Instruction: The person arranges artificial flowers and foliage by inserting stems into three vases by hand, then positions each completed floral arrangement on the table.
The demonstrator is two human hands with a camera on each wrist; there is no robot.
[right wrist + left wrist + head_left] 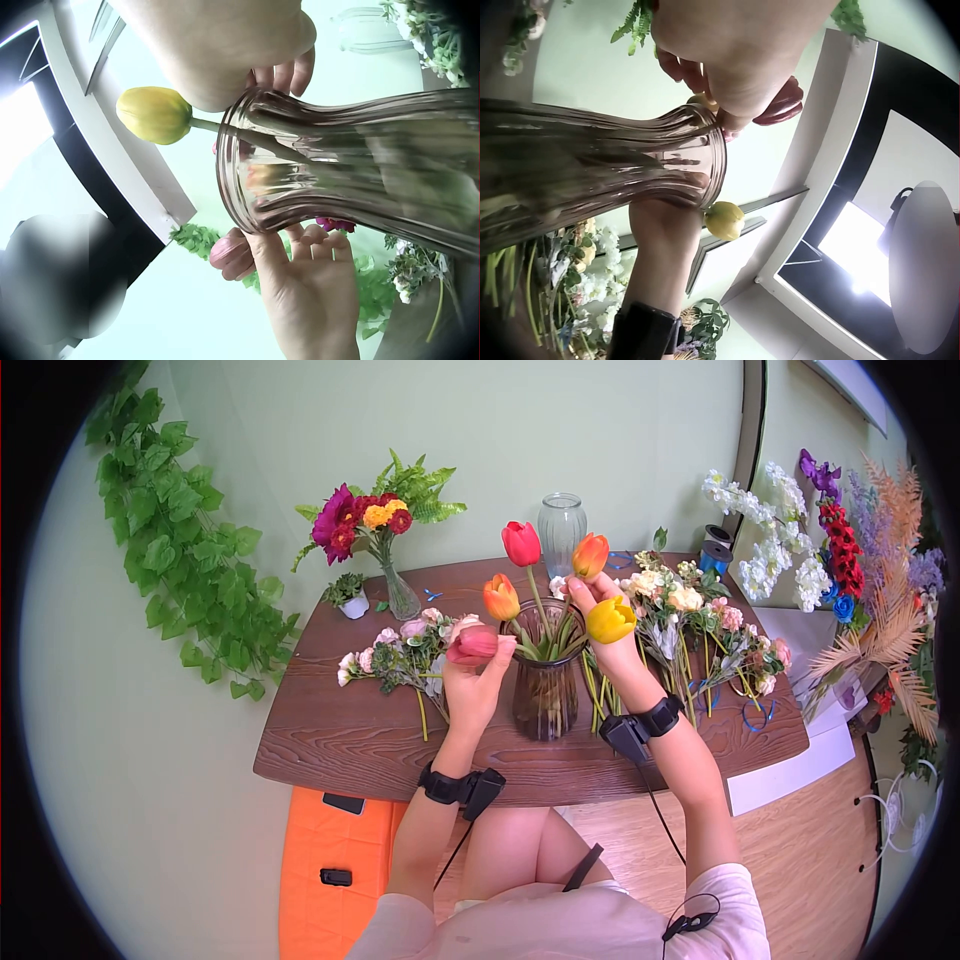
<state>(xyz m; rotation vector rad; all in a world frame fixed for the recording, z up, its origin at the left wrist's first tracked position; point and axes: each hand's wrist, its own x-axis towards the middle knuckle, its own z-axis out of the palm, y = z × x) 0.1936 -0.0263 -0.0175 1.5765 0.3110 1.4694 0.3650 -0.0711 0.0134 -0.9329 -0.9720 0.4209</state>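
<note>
- Desk [340, 735]: dark wood; it carried the vase, both flower bunches and the glassware. The ribbed vase stood near its front edge, so a knock from a forearm could have tipped it off.
- Right flower bunch [685, 598]: lay beside the vase, stems toward the front edge. A low sweep of the right forearm could have dragged these stems.
- Left flower bunch [385, 655]: lay on the opposite side of the vase, near the left hand.
- Ribbed vase [545, 705]: upright, between the wrists, with tulip stems inside. Uneven sideways force at the rim could have tilted it.
- Clear glass vase [562, 525]: upright behind the ribbed vase. Overreach could have struck it.
- Right hand [620, 655]: fingers bent at the rim, just below the rear orange tulip [590, 556]. Whether they gripped its stem could not be told.
- Left hand [470, 695]: pinched the pink tulip [472, 645] near the base of its bloom. Excess pressure there could have bent or detached the bloom.
- Yellow tulip [611, 620]: leaned out over the rim, close to the right hand; a brushing wrist could have displaced it.
- Red tulip [521, 544] and front orange tulip [501, 597]: stood in the ribbed vase. Crossed stems could have snagged and shifted both.
</note>
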